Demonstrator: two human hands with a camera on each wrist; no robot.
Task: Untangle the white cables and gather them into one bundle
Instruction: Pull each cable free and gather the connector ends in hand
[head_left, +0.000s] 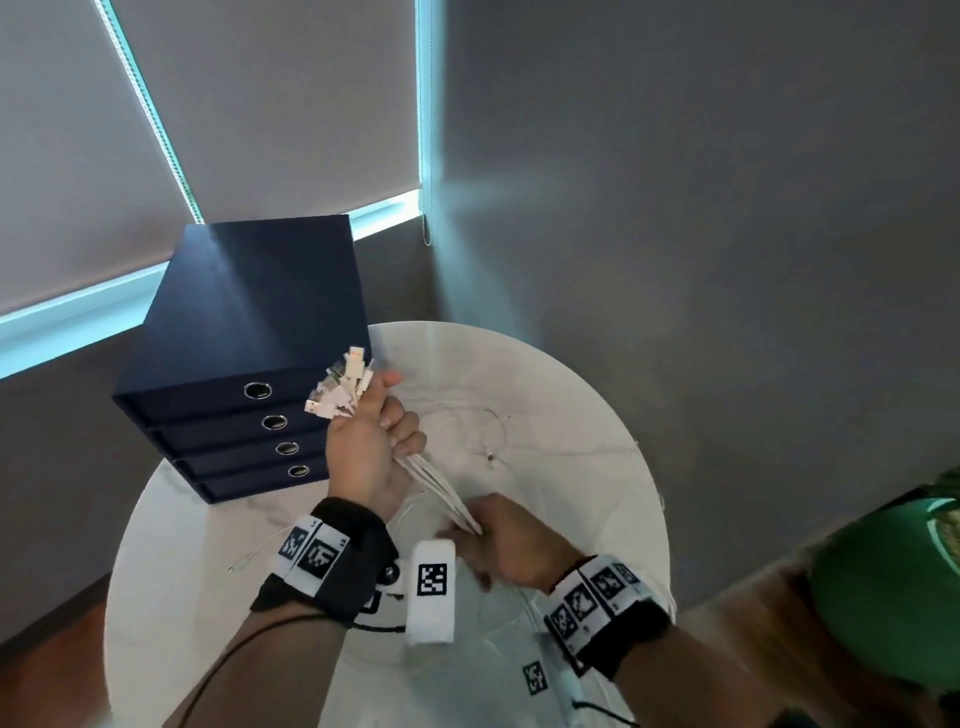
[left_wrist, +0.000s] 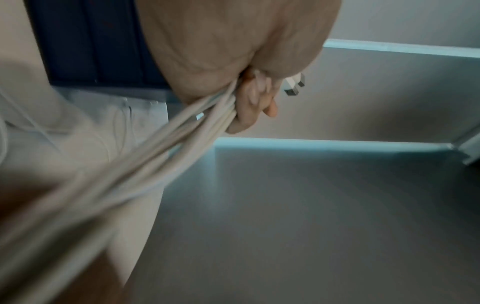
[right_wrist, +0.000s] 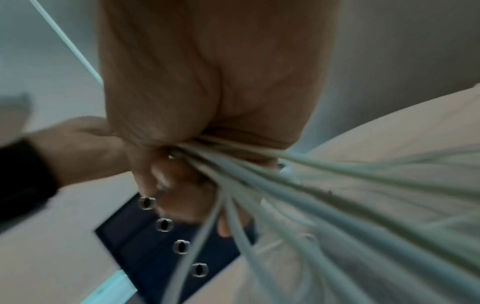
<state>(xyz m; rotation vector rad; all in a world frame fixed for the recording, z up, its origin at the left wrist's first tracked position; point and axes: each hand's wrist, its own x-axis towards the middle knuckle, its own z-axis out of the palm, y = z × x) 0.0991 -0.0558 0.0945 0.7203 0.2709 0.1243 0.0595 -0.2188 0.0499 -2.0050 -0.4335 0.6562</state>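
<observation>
My left hand (head_left: 382, 434) is raised above the table in a fist and grips a bundle of white cables (head_left: 436, 483) near their ends. Several USB plugs (head_left: 343, 387) stick out above the fist. The strands run taut, down and to the right, into my right hand (head_left: 498, 538), which grips them lower down. The left wrist view shows the fingers (left_wrist: 250, 100) curled round the cables (left_wrist: 161, 148), with two plugs (left_wrist: 293, 84) past them. In the right wrist view the cables (right_wrist: 298, 195) fan out from the right hand's curled fingers (right_wrist: 166, 179). A thin loose cable (head_left: 496, 431) lies looped on the table.
The round white marble table (head_left: 597, 467) carries a stack of dark blue binders (head_left: 244, 364) at its back left, close behind the left hand. A thin white lead (head_left: 254, 553) lies at the table's left. A green object (head_left: 883, 587) sits off the right edge. Grey wall and blinds are behind.
</observation>
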